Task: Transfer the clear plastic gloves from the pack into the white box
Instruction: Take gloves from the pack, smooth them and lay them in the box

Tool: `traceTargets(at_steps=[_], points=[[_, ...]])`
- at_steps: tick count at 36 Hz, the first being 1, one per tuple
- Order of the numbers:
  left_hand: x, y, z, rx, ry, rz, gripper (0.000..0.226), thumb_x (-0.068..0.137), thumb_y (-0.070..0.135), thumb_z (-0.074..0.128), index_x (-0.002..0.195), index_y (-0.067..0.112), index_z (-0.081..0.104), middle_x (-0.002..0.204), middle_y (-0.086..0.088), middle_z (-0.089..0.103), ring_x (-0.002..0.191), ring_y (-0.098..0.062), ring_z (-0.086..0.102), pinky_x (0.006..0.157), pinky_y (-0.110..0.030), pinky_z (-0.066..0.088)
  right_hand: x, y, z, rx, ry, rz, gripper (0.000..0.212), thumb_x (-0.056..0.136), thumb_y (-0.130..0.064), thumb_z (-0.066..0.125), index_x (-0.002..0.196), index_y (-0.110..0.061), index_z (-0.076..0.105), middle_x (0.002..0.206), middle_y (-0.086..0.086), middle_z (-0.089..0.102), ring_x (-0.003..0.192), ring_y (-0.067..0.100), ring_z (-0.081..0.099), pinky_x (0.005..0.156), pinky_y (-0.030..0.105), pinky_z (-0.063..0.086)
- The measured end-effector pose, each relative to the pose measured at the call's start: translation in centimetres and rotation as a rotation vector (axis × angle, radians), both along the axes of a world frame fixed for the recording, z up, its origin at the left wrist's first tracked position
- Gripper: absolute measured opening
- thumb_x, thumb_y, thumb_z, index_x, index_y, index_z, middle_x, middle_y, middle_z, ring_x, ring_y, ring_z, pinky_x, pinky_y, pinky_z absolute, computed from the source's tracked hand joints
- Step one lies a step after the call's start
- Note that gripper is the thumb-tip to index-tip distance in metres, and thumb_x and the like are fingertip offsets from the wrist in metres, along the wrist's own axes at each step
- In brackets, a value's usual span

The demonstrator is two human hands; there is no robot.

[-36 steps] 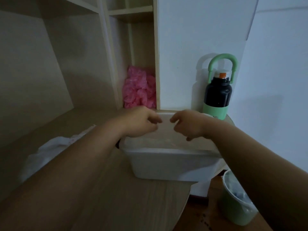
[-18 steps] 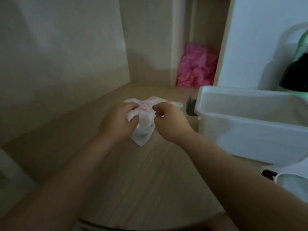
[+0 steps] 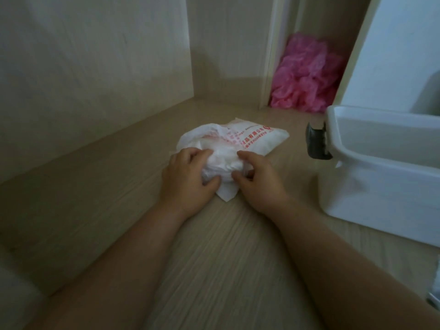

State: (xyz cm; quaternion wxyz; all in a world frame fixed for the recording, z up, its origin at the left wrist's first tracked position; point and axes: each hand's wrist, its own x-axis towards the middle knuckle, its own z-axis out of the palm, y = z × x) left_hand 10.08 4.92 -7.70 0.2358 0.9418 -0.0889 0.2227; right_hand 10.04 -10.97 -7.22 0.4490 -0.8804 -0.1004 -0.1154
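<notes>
L hand point(image 3: 188, 178), R hand point(image 3: 258, 181) round bulging glove pack point(image 3: 254, 141) — white box point(image 3: 381, 186) nearby

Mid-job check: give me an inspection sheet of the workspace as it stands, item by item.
Surface: light wood-grain desk.
Job's things: glove pack, white with red print, crumpled on the desk; white box to its right, open-topped, apart from it.
Clutter: pink crumpled plastic heap in the back alcove; dark latch on the box's left end.
Grippers: left hand and right hand both grip the pack's near end.
Cables: nothing seen.
Surroundings: wooden panels left and behind; white panel at right.
</notes>
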Motion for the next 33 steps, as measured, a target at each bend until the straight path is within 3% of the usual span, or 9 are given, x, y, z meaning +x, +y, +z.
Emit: traceTargets(at_steps=[4,7,11,15,19,22,28,30,33], points=[[-0.2,0.4,-0.4,0.033,-0.176,0.026,0.042,0.076,0.046,0.052,0.102,0.020,0.074,0.112,-0.005,0.065,0.102,-0.036,0.057,0.082,-0.048,0.045,0.2,0.0,-0.1,0.015,-0.013,0.007,0.050,0.088,-0.016,0.064,0.135,-0.014,0.048,0.133,0.006,0.050,0.116,0.022,0.054,0.102,0.040,0.042],[-0.2,0.5,-0.5,0.078,-0.315,0.065,0.017,0.075,0.029,0.063,0.083,0.022,0.076,0.100,0.001,0.068,0.092,-0.034,0.057,0.075,-0.039,0.038,0.3,0.0,-0.2,0.023,-0.028,0.030,0.052,0.087,-0.014,0.063,0.136,-0.015,0.047,0.134,0.007,0.049,0.118,0.022,0.053,0.103,0.040,0.041],[-0.2,0.6,-0.3,0.010,-0.314,-0.043,0.028,0.081,0.030,0.053,0.084,0.015,0.076,0.089,-0.001,0.068,0.082,-0.029,0.061,0.073,-0.040,0.049,0.1,-0.1,-0.6,-0.048,-0.096,0.044,0.054,0.087,-0.009,0.062,0.138,-0.016,0.046,0.143,0.006,0.037,0.130,0.021,0.040,0.110,0.024,0.030],[-0.5,0.6,-0.1,0.014,-0.383,-0.061,0.028,0.085,0.032,0.053,0.091,0.018,0.077,0.100,-0.002,0.070,0.093,-0.031,0.061,0.079,-0.048,0.050,-0.4,-0.4,-0.6,-0.157,-0.192,-0.020,0.051,0.089,-0.010,0.059,0.137,-0.019,0.047,0.148,0.004,0.029,0.135,0.018,0.031,0.099,0.013,0.020],[-0.7,-0.2,-0.1,0.092,-0.611,-0.036,0.024,0.086,0.030,0.057,0.082,0.019,0.078,0.103,-0.001,0.070,0.100,-0.024,0.046,0.081,-0.043,0.045,-0.8,-0.5,-0.3,-0.170,-0.265,0.006,0.045,0.087,-0.015,0.064,0.131,-0.014,0.054,0.130,0.005,0.047,0.119,0.017,0.046,0.087,0.007,0.024],[-0.7,-0.9,-0.2,0.120,-0.711,-0.140,0.017,0.085,0.017,0.062,0.080,0.011,0.076,0.092,-0.004,0.070,0.090,-0.022,0.052,0.081,-0.029,0.040,-0.8,-0.3,-0.5,-0.182,-0.292,0.036,0.038,0.086,-0.018,0.066,0.123,-0.011,0.062,0.108,0.007,0.054,0.102,0.020,0.052,0.075,0.014,0.027],[-1.3,-0.8,-0.1,-0.076,-0.412,-0.178,0.028,0.081,0.020,0.068,0.106,0.007,0.070,0.105,-0.005,0.063,0.094,-0.007,0.054,0.082,-0.005,0.036,-0.5,-0.4,-0.5,-0.116,-0.330,0.045,0.017,0.091,-0.016,0.060,0.098,-0.008,0.073,0.087,0.010,0.063,0.083,0.019,0.052,0.066,0.025,0.030],[-1.3,-0.3,-0.1,-0.152,-0.274,-0.120,0.047,0.078,0.017,0.075,0.123,0.011,0.062,0.117,-0.004,0.058,0.099,-0.007,0.053,0.085,-0.010,0.037,-0.5,-0.4,-0.3,-0.042,-0.267,0.037,0.017,0.093,-0.016,0.056,0.097,-0.008,0.071,0.091,0.006,0.065,0.085,0.016,0.053,0.071,0.026,0.037],[-1.3,0.1,-0.2,-0.224,-0.207,-0.084,0.059,0.077,0.021,0.077,0.131,0.014,0.054,0.123,-0.002,0.056,0.104,-0.009,0.053,0.089,-0.023,0.044,-0.5,-0.5,-0.1,0.033,-0.184,0.042,0.015,0.095,-0.017,0.051,0.083,-0.017,0.059,0.080,-0.004,0.058,0.074,0.009,0.050,0.062,0.017,0.037]])
